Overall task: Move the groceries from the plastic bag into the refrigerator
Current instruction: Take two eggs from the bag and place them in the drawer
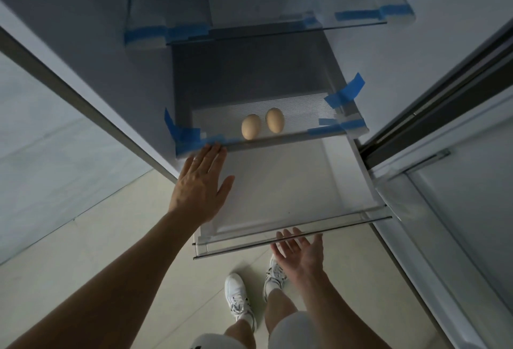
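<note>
The left hand point(200, 185) was spread flat, palm down, holding nothing; its fingertips point(215, 149) touched the front edge of the ribbed shelf point(302, 104) inside the open refrigerator point(388, 51). Just beyond those fingertips and a little to their right lay 2 eggs point(263, 124) side by side on that shelf — the nearer one close to the front lip, the other just behind and to its right, the 2 near each other though I could not tell if they touched. Blue tape point(345, 91) clung to the shelf's corners on both sides.

The right hand point(299, 251) was open too, palm up and fingers loosely spread, empty, just under the front rail of the pulled-out clear drawer point(280, 190), which sat between the 2 hands. Below the right hand stood 2 white sneakers point(238, 297) on the pale tiled floor point(91, 240).
</note>
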### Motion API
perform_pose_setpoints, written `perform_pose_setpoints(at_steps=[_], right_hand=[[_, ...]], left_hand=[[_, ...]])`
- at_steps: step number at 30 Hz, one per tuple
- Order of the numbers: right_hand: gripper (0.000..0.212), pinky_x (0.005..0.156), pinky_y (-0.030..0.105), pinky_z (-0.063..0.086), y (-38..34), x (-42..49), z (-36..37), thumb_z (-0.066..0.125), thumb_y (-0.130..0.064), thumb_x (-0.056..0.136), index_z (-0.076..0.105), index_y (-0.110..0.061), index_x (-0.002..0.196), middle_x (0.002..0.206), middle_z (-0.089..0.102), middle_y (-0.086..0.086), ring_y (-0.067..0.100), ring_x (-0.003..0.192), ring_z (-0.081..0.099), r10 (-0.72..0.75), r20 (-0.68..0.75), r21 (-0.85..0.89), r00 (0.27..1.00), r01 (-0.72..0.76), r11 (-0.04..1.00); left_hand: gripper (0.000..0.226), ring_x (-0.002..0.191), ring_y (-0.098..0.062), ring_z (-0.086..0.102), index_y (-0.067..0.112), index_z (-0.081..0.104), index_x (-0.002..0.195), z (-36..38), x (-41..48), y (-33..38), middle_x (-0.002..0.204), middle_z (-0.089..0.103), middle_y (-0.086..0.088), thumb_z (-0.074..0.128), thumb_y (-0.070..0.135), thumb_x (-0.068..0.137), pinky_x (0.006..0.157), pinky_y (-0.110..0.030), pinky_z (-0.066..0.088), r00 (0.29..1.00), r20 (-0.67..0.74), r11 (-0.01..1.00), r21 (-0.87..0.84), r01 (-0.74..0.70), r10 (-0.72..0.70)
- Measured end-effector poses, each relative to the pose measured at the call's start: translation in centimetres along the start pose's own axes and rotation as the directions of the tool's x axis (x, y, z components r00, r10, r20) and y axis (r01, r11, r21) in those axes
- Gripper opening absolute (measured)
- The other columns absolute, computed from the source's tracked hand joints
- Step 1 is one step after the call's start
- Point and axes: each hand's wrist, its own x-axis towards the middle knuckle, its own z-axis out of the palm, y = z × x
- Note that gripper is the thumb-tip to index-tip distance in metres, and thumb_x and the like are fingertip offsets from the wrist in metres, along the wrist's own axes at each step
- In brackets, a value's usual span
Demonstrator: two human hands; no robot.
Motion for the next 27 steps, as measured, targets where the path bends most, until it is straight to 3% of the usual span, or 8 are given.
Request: perform_pose_setpoints(at_steps=[9,12,14,16,17,20,24,27], right_hand=[[0.07,0.102,0.047,0.043,-0.2,-1.0,-1.4,0.033,-0.063,0.1,0.053,-0.005,0.133,0.136,0.056,0.02,0.036,0.12,0.056,-0.005,-0.04,-0.03,0.999,0.003,1.0],[0.067,0.107,0.047,0.04,-1.4,-2.6,-2.0,0.031,-0.062,0.101,0.05,-0.005,0.131,0.13,0.055,0.023,0.038,0.12,0.054,-0.042,-0.057,-0.167,0.997,0.032,0.985],[0.063,0.1,0.048,0.045,-2.6,-4.0,-2.8,0.031,-0.06,0.102,0.053,-0.004,0.121,0.115,0.06,0.021,0.037,0.107,0.06,-0.146,-0.101,-0.352,0.984,0.102,0.93],[0.059,0.085,0.045,0.05,-3.7,-5.4,-3.4,0.034,-0.054,0.103,0.059,-0.002,0.11,0.102,0.064,0.019,0.033,0.09,0.063,-0.38,-0.12,-0.58,0.917,0.246,0.777],[0.054,0.077,0.043,0.051,-4.1,-6.0,-3.6,0.036,-0.05,0.104,0.062,-0.002,0.105,0.094,0.066,0.018,0.031,0.081,0.064,-0.513,-0.077,-0.683,0.855,0.33,0.651],[0.043,0.065,0.042,0.053,-4.9,-7.7,-2.9,0.042,-0.047,0.101,0.064,-0.014,0.085,0.068,0.066,0.007,0.027,0.064,0.065,-0.737,0.231,-0.838,0.635,0.515,0.182],[0.039,0.048,0.024,0.041,-6.1,-9.0,1.8,0.039,-0.055,0.098,0.048,-0.027,0.074,0.056,0.052,-0.005,0.008,0.049,0.051,-0.67,0.656,-0.688,0.347,0.64,-0.342],[0.034,0.052,0.021,0.043,-7.3,-8.8,7.6,0.041,-0.054,0.097,0.053,-0.024,0.087,0.065,0.055,-0.009,0.004,0.055,0.053,-0.578,0.769,-0.591,0.273,0.649,-0.479]], left_hand=[[0.072,0.152,-0.019,0.005,0.016,0.019,0.156,0.2,0.1,0.0,0.164,0.014,-0.003,0.018,0.057,0.098,0.124,-0.045,0.015,1.0,0.002,1.0,-0.01,0.008,-0.008],[0.071,0.152,-0.02,0.01,0.015,0.023,0.155,-0.2,0.1,0.3,0.163,0.019,-0.004,0.023,0.056,0.097,0.123,-0.047,0.017,1.0,-0.012,0.999,-0.031,0.022,-0.022],[0.071,0.152,-0.021,0.015,0.014,0.028,0.154,-0.5,0.1,0.5,0.162,0.025,-0.006,0.031,0.055,0.096,0.123,-0.048,0.019,0.999,-0.025,0.997,-0.064,0.03,-0.032],[0.07,0.149,-0.024,0.024,0.012,0.035,0.15,-0.8,0.3,0.7,0.158,0.035,-0.008,0.044,0.053,0.094,0.121,-0.048,0.022,0.998,-0.049,0.993,-0.111,0.042,-0.047],[0.069,0.146,-0.026,0.03,0.011,0.039,0.147,-0.9,0.4,0.9,0.154,0.04,-0.009,0.05,0.051,0.092,0.12,-0.049,0.024,0.996,-0.065,0.988,-0.146,0.059,-0.069],[0.063,0.135,-0.029,0.045,0.014,0.044,0.141,-1.5,0.9,1.9,0.143,0.052,-0.009,0.059,0.048,0.089,0.116,-0.049,0.03,0.979,-0.115,0.959,-0.247,0.138,-0.171],[0.062,0.129,-0.027,0.048,0.02,0.043,0.139,-2.2,2.0,2.6,0.14,0.053,-0.006,0.059,0.053,0.089,0.109,-0.046,0.032,0.956,-0.127,0.941,-0.252,0.225,-0.263],[0.067,0.128,-0.027,0.046,0.021,0.042,0.141,-2.5,3.4,2.8,0.14,0.049,-0.006,0.059,0.057,0.088,0.104,-0.045,0.036,0.947,-0.125,0.934,-0.244,0.26,-0.296]])
